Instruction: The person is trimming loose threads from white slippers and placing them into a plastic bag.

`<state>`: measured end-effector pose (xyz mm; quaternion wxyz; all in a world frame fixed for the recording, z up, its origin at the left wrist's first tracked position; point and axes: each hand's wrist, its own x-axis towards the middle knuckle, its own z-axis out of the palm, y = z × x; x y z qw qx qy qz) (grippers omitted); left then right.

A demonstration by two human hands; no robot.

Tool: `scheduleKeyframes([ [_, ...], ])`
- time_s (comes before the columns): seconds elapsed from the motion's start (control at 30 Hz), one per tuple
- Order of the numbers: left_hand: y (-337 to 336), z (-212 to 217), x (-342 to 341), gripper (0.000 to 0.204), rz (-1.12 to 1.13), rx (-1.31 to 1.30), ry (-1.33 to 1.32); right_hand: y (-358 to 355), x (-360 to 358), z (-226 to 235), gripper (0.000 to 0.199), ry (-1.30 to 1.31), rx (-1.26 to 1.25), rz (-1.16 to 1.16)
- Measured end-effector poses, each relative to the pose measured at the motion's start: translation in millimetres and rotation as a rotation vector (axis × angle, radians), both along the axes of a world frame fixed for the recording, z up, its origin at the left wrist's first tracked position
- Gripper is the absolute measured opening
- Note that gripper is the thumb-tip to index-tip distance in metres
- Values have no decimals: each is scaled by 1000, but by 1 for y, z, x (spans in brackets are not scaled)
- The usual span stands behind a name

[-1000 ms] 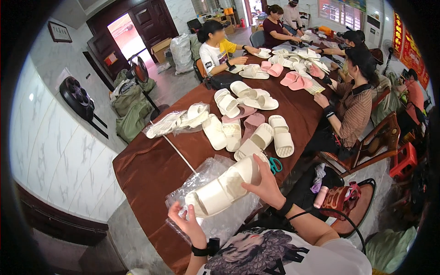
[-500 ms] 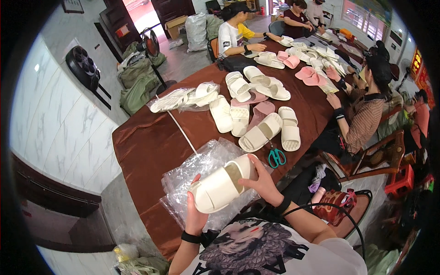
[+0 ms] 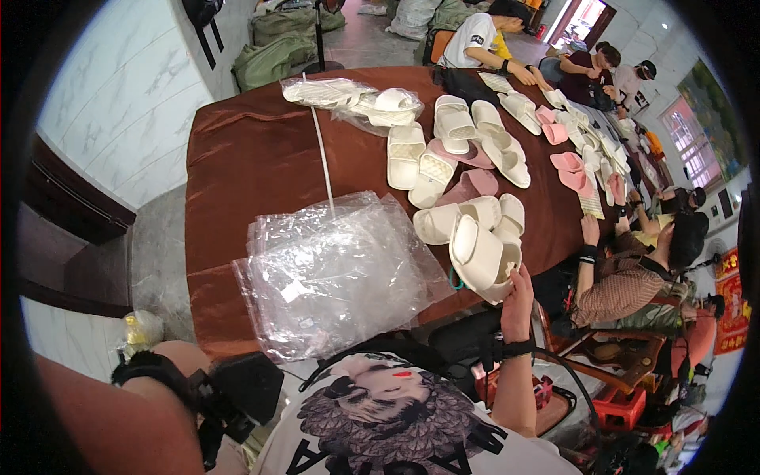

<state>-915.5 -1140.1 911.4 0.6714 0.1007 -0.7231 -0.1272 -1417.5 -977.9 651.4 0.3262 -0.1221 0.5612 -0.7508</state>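
Observation:
My right hand (image 3: 518, 297) is closed around the heel end of a cream slide slipper (image 3: 477, 252), held tilted above the table's right side. Whether a second slipper is nested under it I cannot tell. A sliver of the teal scissors' handle (image 3: 454, 279) shows beside it. Close to the camera at the lower left is my left forearm (image 3: 103, 412), with a black wrist strap and device; that hand's fingers are hidden. Between the arms lies a stack of clear plastic bags (image 3: 324, 277). Past the held slipper lie cream slippers (image 3: 405, 154) and mauve slippers (image 3: 469, 187).
The table has a brown cloth (image 3: 229, 174) and a thin white strip (image 3: 321, 146) across it. Bagged slippers (image 3: 340, 95) lie at its far edge. Along the right side, people handle more cream and pink slippers (image 3: 571, 172). A wooden chair (image 3: 613, 352) and red stool (image 3: 617, 408) stand to my right.
My left hand has let go of the slipper and drawn back to the lower left. My right hand has carried the slipper rightward, off the bags. The view has turned.

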Motion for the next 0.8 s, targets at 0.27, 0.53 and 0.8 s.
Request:
scheduleKeyframes([
  [0.27, -11, -7, -109, 77, 47, -41, -15, 8, -28, -25, 55, 62, 27, -88],
  [0.53, -10, 0, -124, 72, 40, 57, -148, -7, -65, -34, 40, 138, 135, -211],
  [0.8, -29, 1, -139, 67, 4, 155, -370, -50, -209, -67, 71, 185, 264, -395],
])
